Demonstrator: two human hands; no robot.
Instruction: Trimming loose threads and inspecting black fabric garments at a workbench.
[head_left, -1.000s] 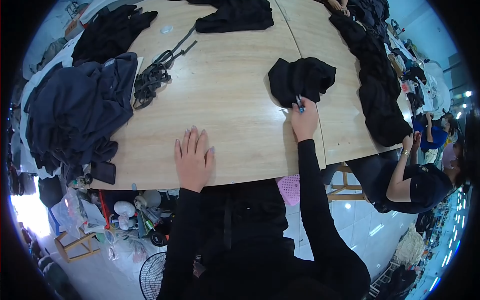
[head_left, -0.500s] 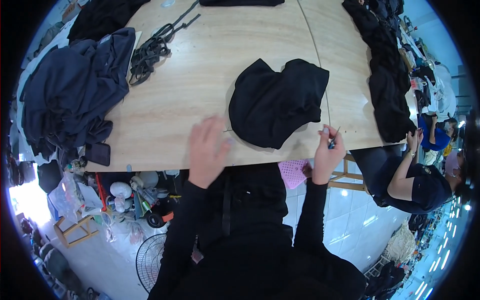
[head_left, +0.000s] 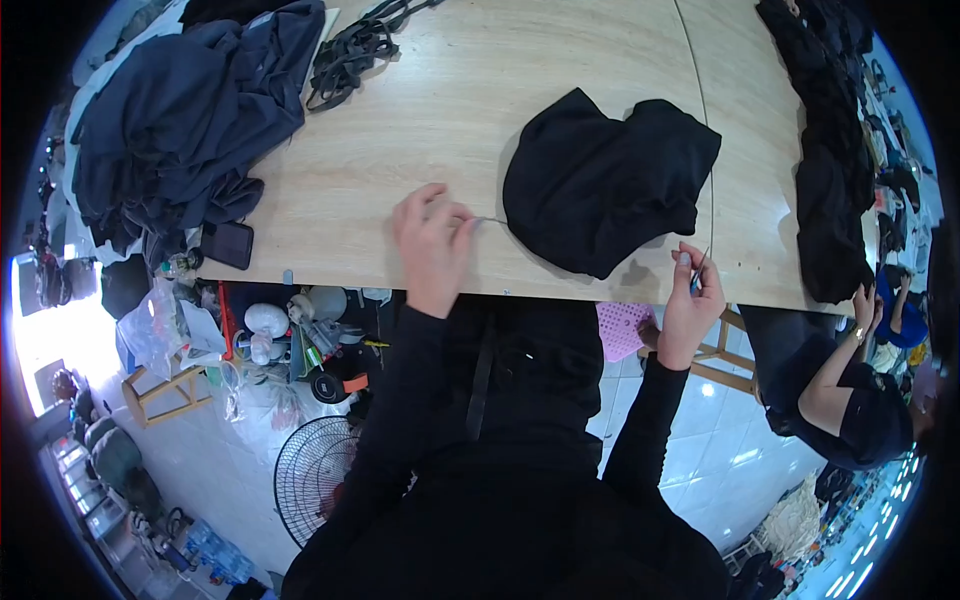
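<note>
Left hand (head_left: pixel 432 245), open a moment ago, now pinches a thread (head_left: pixel 491 219) at the left edge of the black cloth (head_left: pixel 610 185) lying near on the table (head_left: pixel 400 150), so thread's secured; right hand (head_left: pixel 693 305) grasps small snips (head_left: pixel 697 277).

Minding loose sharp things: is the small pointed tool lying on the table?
No, the small pointed tool is held in the right hand.

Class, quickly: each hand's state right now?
Left hand: closed, pinching a thin strand running to the black cloth.
Right hand: closed, holding a small pointed tool.
</note>
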